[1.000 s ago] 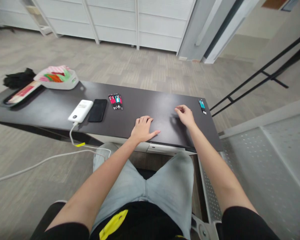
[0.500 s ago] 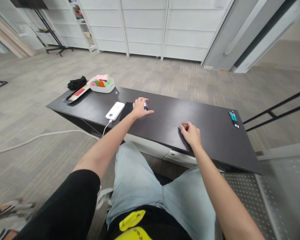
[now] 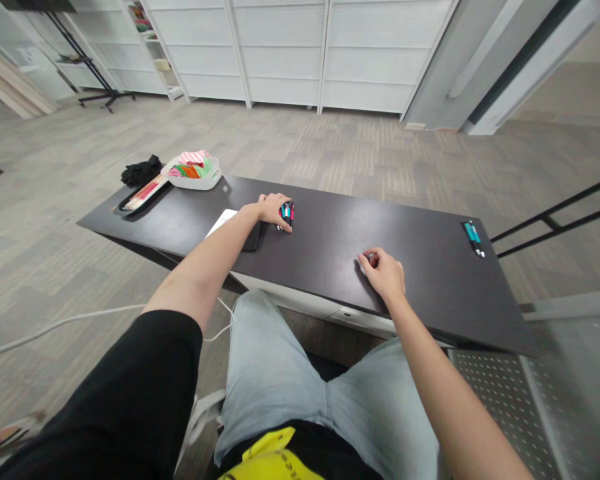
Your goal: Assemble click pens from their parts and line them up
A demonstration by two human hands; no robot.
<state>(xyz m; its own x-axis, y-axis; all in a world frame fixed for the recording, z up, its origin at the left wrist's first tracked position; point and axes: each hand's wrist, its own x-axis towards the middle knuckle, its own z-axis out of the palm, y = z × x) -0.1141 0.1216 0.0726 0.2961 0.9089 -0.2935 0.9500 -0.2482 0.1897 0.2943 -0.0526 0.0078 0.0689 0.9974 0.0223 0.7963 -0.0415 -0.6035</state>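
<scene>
Left hand (image 3: 271,209) shifted over pens (image 3: 287,213), splayed around them, right hand (image 3: 387,275) curled, well apart, grip unclear

Bright light leaves soft glare on the desktop (image 3: 325,235) — outer edges look stretched, blurry

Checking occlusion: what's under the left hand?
Red and teal pens, partly showing past the left hand. Whatever lies beneath its palm is covered, so no full pen count.

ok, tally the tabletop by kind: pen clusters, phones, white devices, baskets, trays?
Pen clusters: 2 (one partly hidden by the left hand)
Phones: 1
White devices: 1
Baskets: 1
Trays: 1
Total: 6
</scene>
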